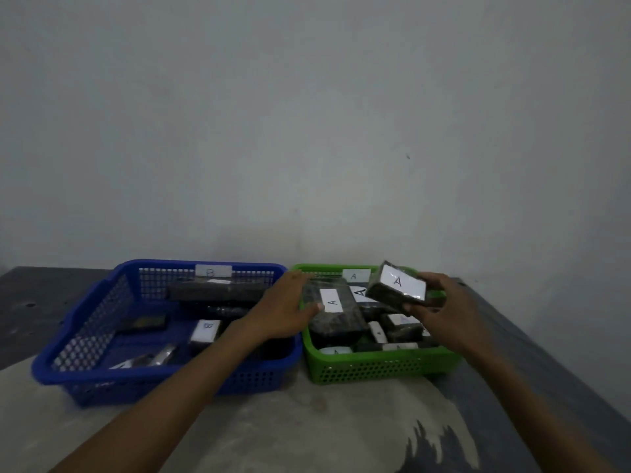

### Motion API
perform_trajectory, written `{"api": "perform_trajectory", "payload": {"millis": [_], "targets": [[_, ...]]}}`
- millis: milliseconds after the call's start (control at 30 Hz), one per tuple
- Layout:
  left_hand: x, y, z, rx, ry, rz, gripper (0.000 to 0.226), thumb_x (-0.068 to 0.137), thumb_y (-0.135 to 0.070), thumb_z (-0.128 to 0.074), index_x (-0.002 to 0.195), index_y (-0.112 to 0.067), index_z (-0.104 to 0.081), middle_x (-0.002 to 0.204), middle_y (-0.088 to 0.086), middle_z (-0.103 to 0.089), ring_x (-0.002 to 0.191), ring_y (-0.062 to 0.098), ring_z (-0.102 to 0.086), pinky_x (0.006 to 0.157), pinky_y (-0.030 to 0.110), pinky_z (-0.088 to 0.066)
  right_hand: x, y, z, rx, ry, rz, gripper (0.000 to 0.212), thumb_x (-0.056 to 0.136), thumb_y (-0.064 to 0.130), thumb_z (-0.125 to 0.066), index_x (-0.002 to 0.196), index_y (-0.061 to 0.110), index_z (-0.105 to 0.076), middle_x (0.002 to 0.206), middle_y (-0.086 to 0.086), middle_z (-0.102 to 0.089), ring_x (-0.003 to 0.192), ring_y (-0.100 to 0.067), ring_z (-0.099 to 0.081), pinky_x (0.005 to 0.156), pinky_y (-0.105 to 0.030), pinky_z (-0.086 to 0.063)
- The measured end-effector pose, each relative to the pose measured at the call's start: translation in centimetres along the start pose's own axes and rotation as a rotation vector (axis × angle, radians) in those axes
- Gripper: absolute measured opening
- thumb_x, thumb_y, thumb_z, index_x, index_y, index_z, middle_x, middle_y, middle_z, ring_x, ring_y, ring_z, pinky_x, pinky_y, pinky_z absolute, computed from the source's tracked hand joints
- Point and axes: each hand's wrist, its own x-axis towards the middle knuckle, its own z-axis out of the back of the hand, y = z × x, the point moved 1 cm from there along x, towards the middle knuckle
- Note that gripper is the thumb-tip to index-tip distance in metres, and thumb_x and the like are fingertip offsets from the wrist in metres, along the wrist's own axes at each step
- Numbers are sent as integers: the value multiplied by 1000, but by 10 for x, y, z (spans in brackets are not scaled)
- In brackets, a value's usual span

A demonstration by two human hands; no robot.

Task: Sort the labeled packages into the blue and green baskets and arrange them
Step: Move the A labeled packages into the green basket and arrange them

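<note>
A blue basket point(85, 336) marked B stands on the left and a green basket point(375, 368) marked A on the right. My right hand point(444, 302) grips a dark wrapped package with a white A label point(397, 285), tilted above the green basket. My left hand point(285, 308) holds the left edge of a larger dark package labelled A point(336, 310) that lies on the pile in the green basket. Several more labelled packages lie under it. In the blue basket sit a long dark package point(215, 290), a B-labelled one point(205, 331) and a few others.
The baskets stand side by side at the back of a dark table point(546, 353), close to a pale wall point(307, 131). A light cloth or worn patch point(290, 431) covers the table's front. The table's right edge runs diagonally at the far right.
</note>
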Motion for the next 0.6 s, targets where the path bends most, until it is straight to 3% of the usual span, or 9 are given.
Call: {"api": "perform_trajectory", "payload": {"millis": [100,167,267,333,400,533,600], "targets": [[15,2,-30,226,41,31,67,96,-49,-44,152,-22,-20,162,4,-6,149,25,0,120,49,-3,4,-28,12,-103,87,-50,54,70,7,-82,120,16,-61,104,6,-62,77,5,-61,66,-14,-49],[17,5,-41,252,-9,38,63,97,-50,-39,152,-24,-22,162,3,-4,149,24,6,118,46,5,7,-42,15,-152,163,-71,56,71,8,-82,122,17,-60,109,1,-63,80,-7,-64,63,-18,-51],[18,11,-45,248,-49,14,57,99,-47,-36,151,-25,-25,162,2,-6,149,22,5,118,43,5,18,-54,16,-230,210,-60,57,73,10,-80,124,17,-57,110,6,-59,78,-5,-59,56,-5,-39],[19,12,-45,290,-32,9,56,100,-47,-33,150,-24,-27,162,1,-5,149,22,7,117,42,6,27,-56,19,-292,211,-44,56,73,11,-79,125,16,-58,110,5,-60,83,-6,-53,62,-7,-38],[20,10,-46,316,-24,16,54,100,-46,-33,150,-24,-29,162,1,-6,149,22,7,118,42,6,37,-57,22,-336,200,-29,52,71,10,-78,120,16,-62,114,-2,-65,90,-10,-52,71,-18,-40],[19,6,-47,332,-45,20,50,100,-44,-34,147,-25,-35,162,3,-10,149,24,5,118,44,4,47,-60,26,-397,232,-6,45,70,11,-76,112,22,-67,112,-1,-68,88,-6,-52,58,-4,-31],[19,5,-46,338,-41,28,50,100,-44,-35,146,-25,-37,162,3,-11,149,24,5,118,44,3,49,-61,24,-397,270,-30,49,72,13,-77,118,20,-64,118,-2,-66,96,-11,-56,64,-10,-36]]}}
